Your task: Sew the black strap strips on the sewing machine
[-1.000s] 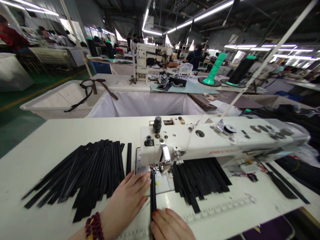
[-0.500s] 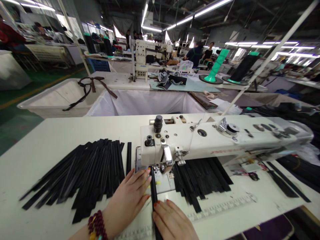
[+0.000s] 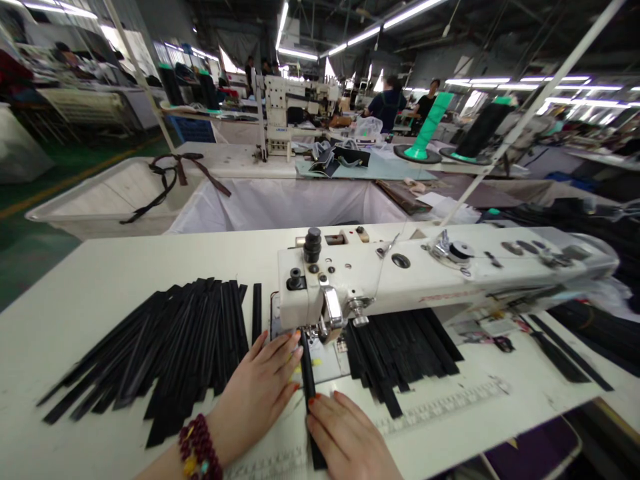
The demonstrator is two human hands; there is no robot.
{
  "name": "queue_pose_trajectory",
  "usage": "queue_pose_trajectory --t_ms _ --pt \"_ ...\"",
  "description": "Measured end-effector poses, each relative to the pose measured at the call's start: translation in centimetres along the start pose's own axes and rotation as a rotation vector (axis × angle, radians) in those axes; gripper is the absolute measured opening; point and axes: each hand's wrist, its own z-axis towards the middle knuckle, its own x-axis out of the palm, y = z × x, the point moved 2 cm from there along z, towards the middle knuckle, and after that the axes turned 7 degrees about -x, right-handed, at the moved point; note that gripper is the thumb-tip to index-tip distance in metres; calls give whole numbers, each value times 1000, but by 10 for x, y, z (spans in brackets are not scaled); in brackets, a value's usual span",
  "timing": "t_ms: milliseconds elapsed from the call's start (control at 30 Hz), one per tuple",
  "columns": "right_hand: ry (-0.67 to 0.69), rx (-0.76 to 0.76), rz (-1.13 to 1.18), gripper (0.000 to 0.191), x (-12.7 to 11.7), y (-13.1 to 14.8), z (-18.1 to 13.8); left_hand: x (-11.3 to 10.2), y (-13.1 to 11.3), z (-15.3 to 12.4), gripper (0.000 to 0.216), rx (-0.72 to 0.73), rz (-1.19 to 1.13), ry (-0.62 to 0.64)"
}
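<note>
Before the sewing machine [image 3: 425, 267], the strip [image 3: 309, 373] is best kept straight by left hand [image 3: 260, 387], thumb apart, and right hand [image 3: 350, 433], fingers together, pinch unclear.

Strip pile [image 3: 185, 340] left of sewing machine [image 3: 380, 273], bin [image 3: 295, 200] behind table [image 3: 100, 273]

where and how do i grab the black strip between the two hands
Probably by the near end, from the right: the strip is long and narrow, its far end at the sewing machine, its near end well clear. The left hand sits by the far part; the right hand touches the near part.
</note>
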Motion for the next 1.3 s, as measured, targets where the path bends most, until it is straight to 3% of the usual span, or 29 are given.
queue_pose_trajectory --t_ms 133,300,433,600,733,933,1300 --pt "19 -12 -38 32 -1 6 -9 -1 -3 -1 40 8 22 -1" --pt "-178 109 -147 31 10 26 -25 0 -5 -5 40 44 46 -29" --pt "-261 197 -144 37 8 26 -19 1 -3 -4 39 52 40 -28" --pt "-81 31 -79 49 -7 10 -2 3 1 3 38 33 59 -23" --pt "-109 94 -25 40 -8 2 5 3 5 10 34 -2 36 -52" --pt "6 104 9 23 -5 -7 14 2 8 17 31 0 31 -22" --pt "111 147 19 23 7 -20 23 9 11 18 25 -29 9 20"
